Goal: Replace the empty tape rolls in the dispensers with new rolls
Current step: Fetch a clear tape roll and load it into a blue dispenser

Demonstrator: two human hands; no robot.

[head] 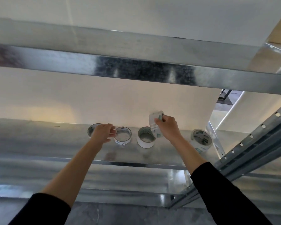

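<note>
White tape roll (pixel 145 138); silver shelf (pixel 55 140); black sleeves (pixel 217 189).

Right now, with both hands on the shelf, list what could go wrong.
1. The right hand pinches a tape roll by its edge, tilted above the white roll; it may slip.
2. The left hand could nudge the clear roll.
3. The stacked rolls near the shelf end could topple.
</note>
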